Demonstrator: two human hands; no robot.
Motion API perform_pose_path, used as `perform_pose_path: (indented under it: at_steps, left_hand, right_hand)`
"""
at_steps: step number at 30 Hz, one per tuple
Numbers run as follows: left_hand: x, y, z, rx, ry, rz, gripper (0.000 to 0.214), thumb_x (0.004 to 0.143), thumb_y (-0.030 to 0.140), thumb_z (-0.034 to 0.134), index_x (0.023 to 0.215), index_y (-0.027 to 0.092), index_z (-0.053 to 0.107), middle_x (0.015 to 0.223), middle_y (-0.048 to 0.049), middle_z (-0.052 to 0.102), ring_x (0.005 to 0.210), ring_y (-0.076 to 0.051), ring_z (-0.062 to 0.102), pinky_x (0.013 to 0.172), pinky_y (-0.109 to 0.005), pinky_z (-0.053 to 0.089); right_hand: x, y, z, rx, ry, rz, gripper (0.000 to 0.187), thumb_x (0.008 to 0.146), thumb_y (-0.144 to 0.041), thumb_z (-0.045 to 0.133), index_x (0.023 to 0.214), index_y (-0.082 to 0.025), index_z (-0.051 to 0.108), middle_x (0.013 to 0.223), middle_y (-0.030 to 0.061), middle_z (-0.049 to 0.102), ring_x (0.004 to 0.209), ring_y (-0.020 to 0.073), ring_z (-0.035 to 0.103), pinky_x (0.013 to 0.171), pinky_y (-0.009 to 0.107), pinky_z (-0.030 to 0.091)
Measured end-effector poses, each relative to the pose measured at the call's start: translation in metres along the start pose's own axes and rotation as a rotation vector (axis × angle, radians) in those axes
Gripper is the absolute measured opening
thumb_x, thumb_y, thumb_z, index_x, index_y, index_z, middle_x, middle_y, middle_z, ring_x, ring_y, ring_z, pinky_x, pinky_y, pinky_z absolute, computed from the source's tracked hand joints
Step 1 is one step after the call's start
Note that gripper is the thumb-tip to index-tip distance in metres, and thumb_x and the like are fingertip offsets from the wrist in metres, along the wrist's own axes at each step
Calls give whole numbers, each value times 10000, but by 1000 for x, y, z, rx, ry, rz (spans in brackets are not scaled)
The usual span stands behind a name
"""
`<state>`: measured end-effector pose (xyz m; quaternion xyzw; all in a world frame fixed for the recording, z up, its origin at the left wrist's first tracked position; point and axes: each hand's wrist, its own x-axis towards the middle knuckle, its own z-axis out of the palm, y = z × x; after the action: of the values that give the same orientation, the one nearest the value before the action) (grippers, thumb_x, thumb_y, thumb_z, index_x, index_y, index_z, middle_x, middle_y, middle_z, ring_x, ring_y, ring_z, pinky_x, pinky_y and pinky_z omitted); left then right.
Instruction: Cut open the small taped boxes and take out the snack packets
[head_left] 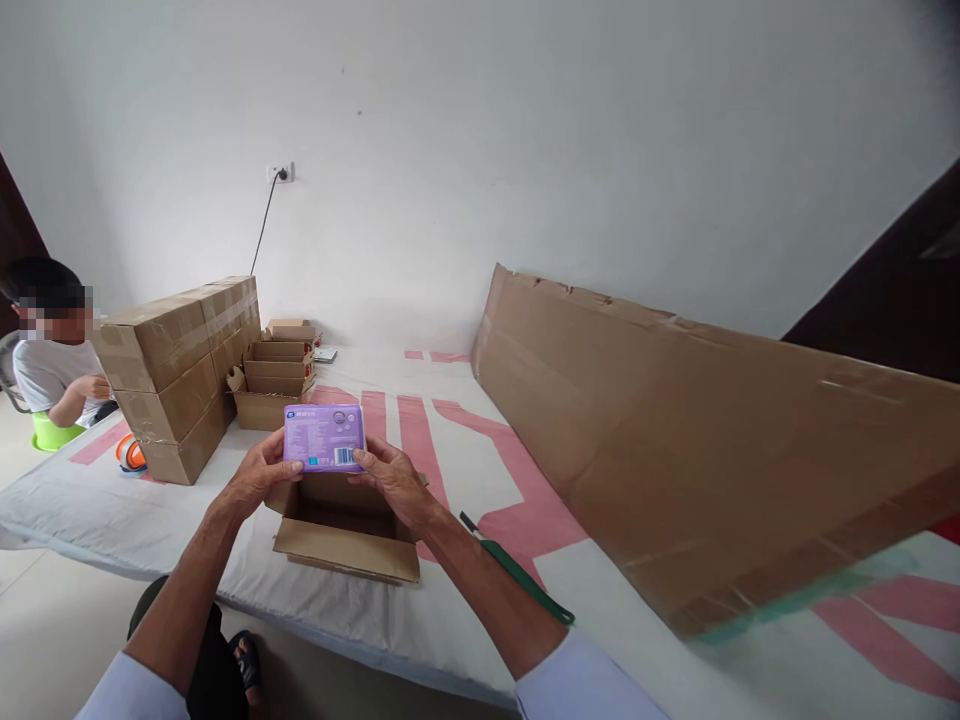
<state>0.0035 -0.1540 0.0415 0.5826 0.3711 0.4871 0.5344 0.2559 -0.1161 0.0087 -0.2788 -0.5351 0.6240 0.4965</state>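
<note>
Between my two hands is a flat purple packet (324,436) with small print and a barcode facing me; I cannot make out what is inside it. My left hand (259,475) grips its left edge, thumb on the front. Its lower right corner is pinched by my right hand (394,485), thumb beside the barcode. Just below the packet stands an open cardboard box (345,560), its near flap folded outward. The part of the box's inside that shows is dark and bare, and my hands hide some of its rim.
Taped cartons (180,375) are stacked at the left, with several open boxes (277,385) behind. An orange tape roll (130,453) lies by the stack. A green-handled tool (525,580) lies right of my forearm. A large cardboard sheet (712,450) leans rightward. A person (56,350) sits far left.
</note>
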Motion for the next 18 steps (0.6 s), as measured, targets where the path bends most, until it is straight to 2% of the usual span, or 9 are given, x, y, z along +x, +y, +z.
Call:
perform_pose_path:
  at_steps: [11, 18]
  left_hand:
    - [1, 1, -2, -1, -9, -5, 827, 766, 469, 949, 1509, 231, 673, 1436, -147, 750, 1311, -378, 685, 875, -334, 572]
    - [1, -7, -4, -10, -2, -6, 811, 777, 471, 948, 1503, 234, 675, 1424, -149, 755, 1316, -379, 688, 870, -331, 584]
  right_hand:
    - [0, 1, 1, -2, -1, -2, 602, 778, -615, 902, 1267, -278, 805, 1317, 76, 783, 1160, 285, 736, 843, 367, 658]
    - [1, 6, -1, -15, -8, -7, 604, 791, -625, 888, 1286, -290, 800, 1305, 76, 782, 1150, 290, 737, 870, 406, 660]
